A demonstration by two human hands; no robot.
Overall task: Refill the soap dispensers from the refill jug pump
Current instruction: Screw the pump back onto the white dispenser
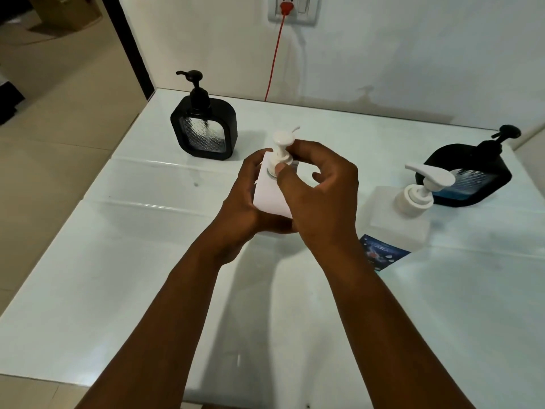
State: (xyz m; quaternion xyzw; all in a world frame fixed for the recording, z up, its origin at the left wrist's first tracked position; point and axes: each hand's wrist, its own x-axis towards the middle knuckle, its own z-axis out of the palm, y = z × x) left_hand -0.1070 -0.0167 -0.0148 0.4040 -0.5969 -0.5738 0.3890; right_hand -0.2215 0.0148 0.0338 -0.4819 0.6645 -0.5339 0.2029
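two hands on white dispenser point(269, 199): l hand point(244, 208) grips body, r hand point(320, 187) pinches pump; refill jug point(395, 219) just right

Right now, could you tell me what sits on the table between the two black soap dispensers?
In the head view, the white dispenser, held by the left hand and right hand, sits between the left black dispenser and right black dispenser; so does the refill jug.

We see open counter point(132, 261) along the near edge; two black dispensers point(204, 125) point(469, 175) and the jug point(398, 219) crowd the far and right edges.
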